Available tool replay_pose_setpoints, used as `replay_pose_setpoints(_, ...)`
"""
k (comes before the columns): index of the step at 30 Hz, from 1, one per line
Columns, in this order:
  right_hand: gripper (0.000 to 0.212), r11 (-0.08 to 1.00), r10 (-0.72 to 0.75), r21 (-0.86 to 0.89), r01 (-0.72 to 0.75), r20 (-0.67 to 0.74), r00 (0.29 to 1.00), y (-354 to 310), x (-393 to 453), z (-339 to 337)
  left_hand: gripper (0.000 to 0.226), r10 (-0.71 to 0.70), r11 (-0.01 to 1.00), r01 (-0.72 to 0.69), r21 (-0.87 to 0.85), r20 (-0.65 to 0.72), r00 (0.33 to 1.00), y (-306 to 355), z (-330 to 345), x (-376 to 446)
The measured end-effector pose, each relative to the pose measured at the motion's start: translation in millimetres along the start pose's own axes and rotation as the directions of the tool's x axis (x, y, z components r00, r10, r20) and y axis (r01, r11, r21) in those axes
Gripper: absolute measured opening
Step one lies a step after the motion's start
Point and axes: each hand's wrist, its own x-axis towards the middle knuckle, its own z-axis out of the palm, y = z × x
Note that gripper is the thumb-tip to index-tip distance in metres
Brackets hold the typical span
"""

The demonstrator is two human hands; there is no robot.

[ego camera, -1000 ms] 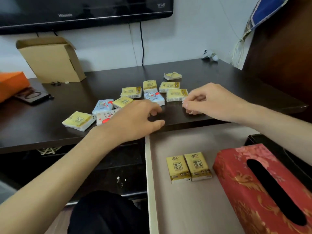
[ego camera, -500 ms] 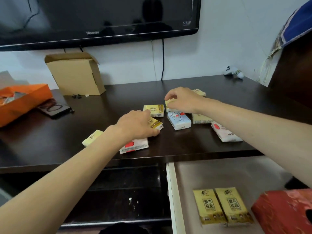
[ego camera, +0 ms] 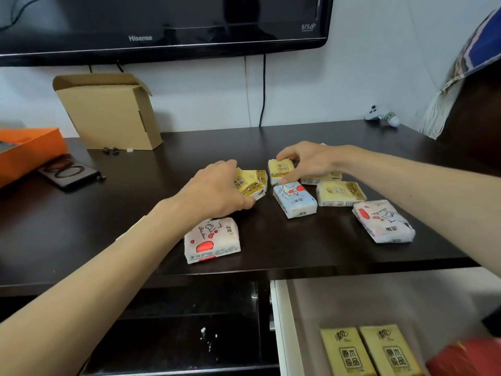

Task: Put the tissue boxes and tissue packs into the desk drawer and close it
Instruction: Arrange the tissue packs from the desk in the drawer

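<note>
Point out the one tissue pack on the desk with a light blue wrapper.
It is the light blue pack in the middle of the desk, just in front of the right hand. The other packs are yellow or white with red.

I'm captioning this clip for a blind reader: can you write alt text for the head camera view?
Two bare hands gather small tissue packs on a dark desk: the left hand grips yellow packs, the right hand another yellow pack. Below, an open drawer holds two yellow packs beside a red box.
</note>
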Motion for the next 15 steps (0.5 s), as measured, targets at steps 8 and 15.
replay_pose_setpoints(8, 0.085, 0.972, -0.084, 0.176, 0.156, -0.360, 0.929, -1, -48, -18, 0.065, 0.100, 0.989, -0.108, -0.100, -0.078, 0.992, 26, -17, -25)
replay_pose_setpoints(15, 0.083, 0.968, -0.098, 0.180, 0.173, -0.360, 0.928, 16, -155, -14, 0.075, 0.235, 0.948, -0.248, -0.199, -0.086, 0.968, 67, -19, -69)
